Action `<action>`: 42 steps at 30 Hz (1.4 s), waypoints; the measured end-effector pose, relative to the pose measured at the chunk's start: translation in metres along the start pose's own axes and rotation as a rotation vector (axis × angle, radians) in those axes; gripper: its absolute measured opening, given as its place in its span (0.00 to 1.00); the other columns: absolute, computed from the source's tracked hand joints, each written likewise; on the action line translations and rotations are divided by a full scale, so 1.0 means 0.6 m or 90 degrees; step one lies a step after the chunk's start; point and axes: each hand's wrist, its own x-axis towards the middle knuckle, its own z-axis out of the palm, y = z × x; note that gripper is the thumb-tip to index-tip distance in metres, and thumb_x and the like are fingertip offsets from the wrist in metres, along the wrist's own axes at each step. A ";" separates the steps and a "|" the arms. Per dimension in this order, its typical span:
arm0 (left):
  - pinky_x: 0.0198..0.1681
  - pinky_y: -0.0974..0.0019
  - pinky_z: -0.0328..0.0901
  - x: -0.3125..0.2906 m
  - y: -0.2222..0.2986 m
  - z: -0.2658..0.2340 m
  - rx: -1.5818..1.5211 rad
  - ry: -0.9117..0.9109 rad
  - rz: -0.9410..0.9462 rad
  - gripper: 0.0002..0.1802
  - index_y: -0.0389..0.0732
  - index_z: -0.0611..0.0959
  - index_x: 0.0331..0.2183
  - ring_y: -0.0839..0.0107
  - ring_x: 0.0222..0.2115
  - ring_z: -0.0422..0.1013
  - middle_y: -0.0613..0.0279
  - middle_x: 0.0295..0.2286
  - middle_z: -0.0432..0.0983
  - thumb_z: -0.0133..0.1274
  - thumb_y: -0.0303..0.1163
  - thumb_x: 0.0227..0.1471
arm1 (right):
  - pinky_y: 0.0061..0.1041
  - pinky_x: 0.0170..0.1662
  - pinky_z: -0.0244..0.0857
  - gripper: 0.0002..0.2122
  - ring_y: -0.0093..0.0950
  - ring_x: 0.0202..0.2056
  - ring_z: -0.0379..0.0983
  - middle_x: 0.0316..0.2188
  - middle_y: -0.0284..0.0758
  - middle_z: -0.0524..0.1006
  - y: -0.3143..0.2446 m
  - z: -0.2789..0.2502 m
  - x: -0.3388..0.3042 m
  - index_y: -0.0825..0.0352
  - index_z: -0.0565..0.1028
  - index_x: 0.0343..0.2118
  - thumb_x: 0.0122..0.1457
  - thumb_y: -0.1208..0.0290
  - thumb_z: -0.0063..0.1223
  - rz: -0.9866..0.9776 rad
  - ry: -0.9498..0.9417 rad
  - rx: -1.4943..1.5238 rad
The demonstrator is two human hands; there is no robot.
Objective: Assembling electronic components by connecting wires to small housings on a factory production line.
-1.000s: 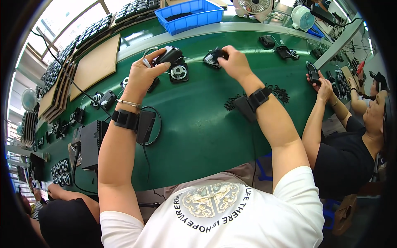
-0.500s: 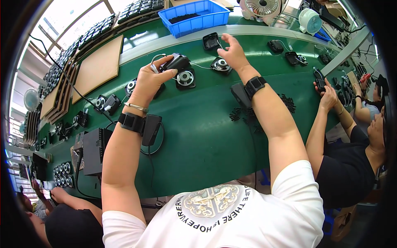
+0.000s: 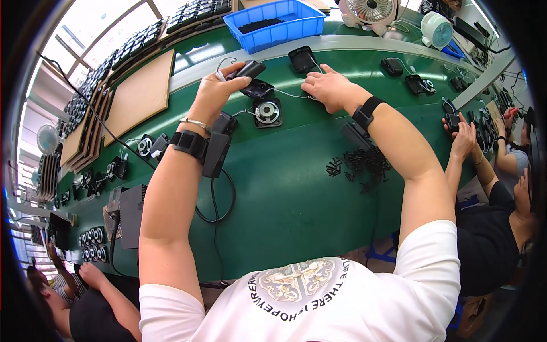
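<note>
My left hand (image 3: 219, 86) is closed around a black plastic speaker case (image 3: 251, 69), held above the bench; a thin cable loops up beside the thumb. Right below the case is an open black shell (image 3: 257, 89), with a wire running from it toward my right hand (image 3: 331, 90). The right hand's fingers curl down near the bench at the end of that wire, and they hide whatever is under them. A round speaker driver (image 3: 266, 113) lies face up between my hands, nearer to me. Beyond the right fingers sits another open black shell (image 3: 302, 59).
A blue bin (image 3: 273, 34) with small black parts stands at the back. Black screws (image 3: 364, 165) lie scattered below my right forearm. A hanging cable (image 3: 94, 108) crosses on the left, near a dark box (image 3: 134, 216). Co-workers sit on both sides.
My right hand has come down from above a speaker driver, its fingers now curled over that spot. My left hand still holds the case, and the open shell beneath it now shows.
</note>
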 end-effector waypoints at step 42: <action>0.47 0.66 0.66 0.110 -0.062 0.197 0.413 -0.252 0.109 0.27 0.49 0.83 0.48 0.67 0.39 0.74 0.60 0.40 0.80 0.66 0.40 0.42 | 0.36 0.46 0.70 0.36 0.46 0.45 0.71 0.48 0.49 0.68 -0.359 0.029 -0.244 0.71 0.66 0.55 0.38 0.71 0.65 -0.073 0.415 0.694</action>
